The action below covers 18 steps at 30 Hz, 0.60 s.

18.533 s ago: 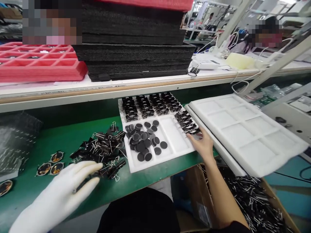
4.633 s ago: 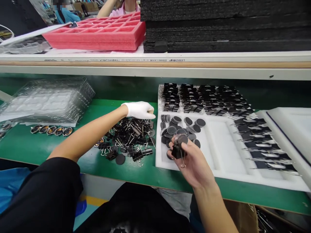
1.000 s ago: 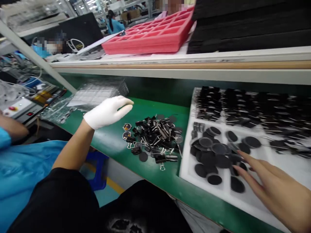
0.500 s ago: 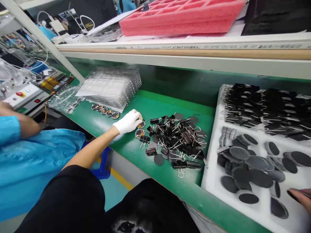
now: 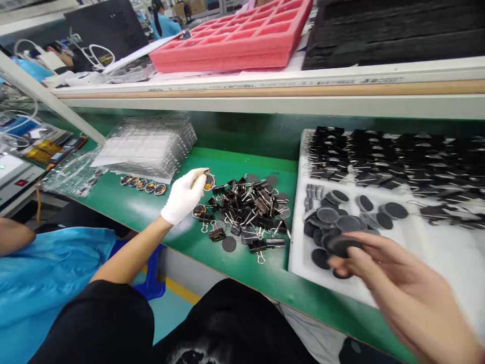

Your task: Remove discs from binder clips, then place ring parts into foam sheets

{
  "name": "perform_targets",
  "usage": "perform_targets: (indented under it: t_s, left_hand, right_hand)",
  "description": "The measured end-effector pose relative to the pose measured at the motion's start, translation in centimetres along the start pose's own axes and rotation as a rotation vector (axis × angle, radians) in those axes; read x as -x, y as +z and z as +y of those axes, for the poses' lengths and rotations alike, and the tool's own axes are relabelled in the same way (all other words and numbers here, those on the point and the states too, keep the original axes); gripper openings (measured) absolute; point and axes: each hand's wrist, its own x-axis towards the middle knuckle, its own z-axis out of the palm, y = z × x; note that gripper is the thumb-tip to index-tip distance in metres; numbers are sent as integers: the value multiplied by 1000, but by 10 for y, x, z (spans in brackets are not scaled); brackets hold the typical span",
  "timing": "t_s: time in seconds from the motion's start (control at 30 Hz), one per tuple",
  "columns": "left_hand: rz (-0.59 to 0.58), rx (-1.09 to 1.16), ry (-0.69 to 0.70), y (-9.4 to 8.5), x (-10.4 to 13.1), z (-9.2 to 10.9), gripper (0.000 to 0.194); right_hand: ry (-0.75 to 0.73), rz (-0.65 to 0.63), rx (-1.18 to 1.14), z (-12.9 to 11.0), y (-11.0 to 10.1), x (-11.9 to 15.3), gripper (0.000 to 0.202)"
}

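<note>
In a white glove, my left hand (image 5: 184, 196) pinches a small round part with a metal rim and an orange and black face (image 5: 208, 182), lifted off the green bench. A similar round part (image 5: 199, 211) lies just below it. My bare right hand (image 5: 401, 283), blurred, grips a black disc (image 5: 345, 246) between thumb and fingers over the white foam tray (image 5: 297, 253). Between the hands sits a heap of black binder clips (image 5: 253, 207), with flat dark discs (image 5: 229, 243) scattered around it. More loose discs (image 5: 328, 215) lie in the tray.
Binder clips stand in rows (image 5: 364, 151) at the tray's back. A row of round parts (image 5: 142, 184) lies before stacked clear plastic trays (image 5: 151, 144). Overhead, a shelf (image 5: 265, 103) carries a pink foam tray (image 5: 223, 55). A co-worker in blue (image 5: 56, 283) sits close at left.
My left hand has picked up one of the two round parts beside the clips. My right hand has come in from the right edge with a black disc. The view has swung right.
</note>
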Motion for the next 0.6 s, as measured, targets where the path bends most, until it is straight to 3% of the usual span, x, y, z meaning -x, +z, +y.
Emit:
perform_targets:
  t_s: [0.07,0.13,0.23,0.3,0.43,0.6]
  left_hand:
    - [-134,158,5,7,13,40,37]
    - [-284,275,33,17,27,76,35]
    - [-483,422,51,35,42,112,30]
    - [-580,548,14,46,48,125,30]
    - [-645,754,-33,58,53,134,32]
    - [-712,724,37,59,57,131,32]
  right_hand:
    - [-166,-56,-69,-9,33,-2,21]
    - [-475,45,-6,-13,58,-6,14]
    - [-989,254,309,-6,73,-10,43]
    - [-1165,292,546,0,71,-10,57]
    - [-1164,242,816,6,62,-9,64]
    - [-1126,174,866,13,59,-2,60]
